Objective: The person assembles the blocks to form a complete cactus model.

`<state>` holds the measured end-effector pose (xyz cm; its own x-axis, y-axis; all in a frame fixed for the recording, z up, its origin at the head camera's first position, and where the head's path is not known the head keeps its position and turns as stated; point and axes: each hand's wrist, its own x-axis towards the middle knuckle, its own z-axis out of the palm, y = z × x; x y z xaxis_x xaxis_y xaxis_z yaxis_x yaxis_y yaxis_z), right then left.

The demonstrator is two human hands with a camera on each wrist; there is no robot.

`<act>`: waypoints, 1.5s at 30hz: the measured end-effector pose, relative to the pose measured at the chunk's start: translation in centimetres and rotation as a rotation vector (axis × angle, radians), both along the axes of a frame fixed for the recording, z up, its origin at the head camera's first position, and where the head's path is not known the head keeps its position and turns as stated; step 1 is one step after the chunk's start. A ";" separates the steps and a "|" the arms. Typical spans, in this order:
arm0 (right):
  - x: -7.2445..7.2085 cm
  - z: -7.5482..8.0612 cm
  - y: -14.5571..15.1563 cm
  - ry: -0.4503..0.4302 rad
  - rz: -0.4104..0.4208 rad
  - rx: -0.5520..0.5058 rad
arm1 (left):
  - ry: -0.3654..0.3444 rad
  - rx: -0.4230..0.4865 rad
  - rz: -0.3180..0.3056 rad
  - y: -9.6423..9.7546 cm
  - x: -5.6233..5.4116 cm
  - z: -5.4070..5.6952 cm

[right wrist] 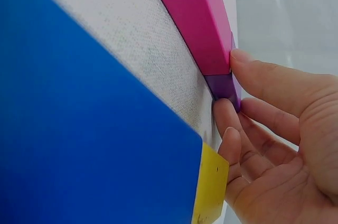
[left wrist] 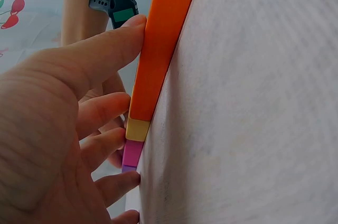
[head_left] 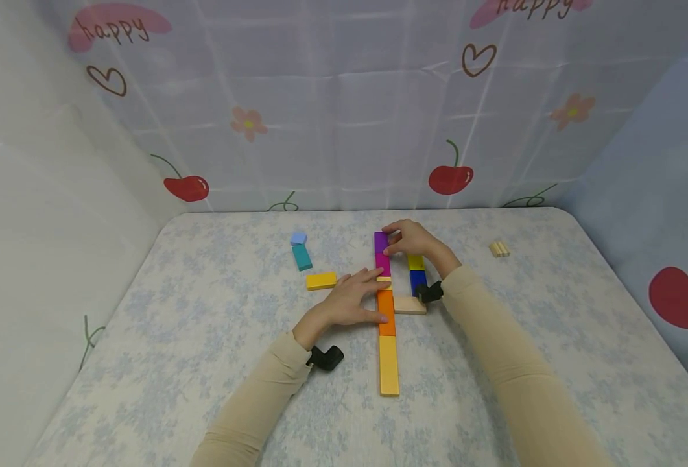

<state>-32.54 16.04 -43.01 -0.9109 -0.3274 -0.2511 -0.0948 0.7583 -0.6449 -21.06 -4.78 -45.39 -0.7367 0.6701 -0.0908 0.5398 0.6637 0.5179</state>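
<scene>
A column of blocks runs up the table: a long light-orange block (head_left: pixel 388 366), an orange block (head_left: pixel 386 305), a small yellow block (left wrist: pixel 138 129), a magenta block (head_left: pixel 382 264) and a purple block (head_left: pixel 381 242) at the far end. My left hand (head_left: pixel 349 299) spreads over the column's middle, its thumb touching the orange block and its fingers near the small yellow one. My right hand (head_left: pixel 412 239) holds the purple block between thumb and fingers, the thumb tip right at its seam with the magenta block.
Right of the column lie a yellow block (head_left: pixel 416 262), a blue block (head_left: pixel 417 280) and a plain wooden block (head_left: pixel 409 305). To the left are a yellow block (head_left: pixel 321 281), a teal block (head_left: pixel 301 257) and a light-blue block (head_left: pixel 299 239). Small wooden pieces (head_left: pixel 499 249) lie far right.
</scene>
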 end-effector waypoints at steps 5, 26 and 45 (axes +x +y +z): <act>0.2 0.2 -0.1 0.002 0.007 -0.007 | -0.005 0.000 0.002 0.0 0.0 0.0; 2.0 3.1 2.0 0.138 0.059 -0.030 | -0.020 -0.007 0.011 0.1 0.1 0.2; 6.5 2.6 12.7 0.248 -0.183 -0.032 | -0.017 0.011 0.021 0.1 0.1 0.0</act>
<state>-26.02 28.78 -40.44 -0.9877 -0.1563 -0.0060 -0.1159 0.7568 -0.6432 -20.95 -4.67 -45.41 -0.7490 0.6556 -0.0961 0.5172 0.6690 0.5338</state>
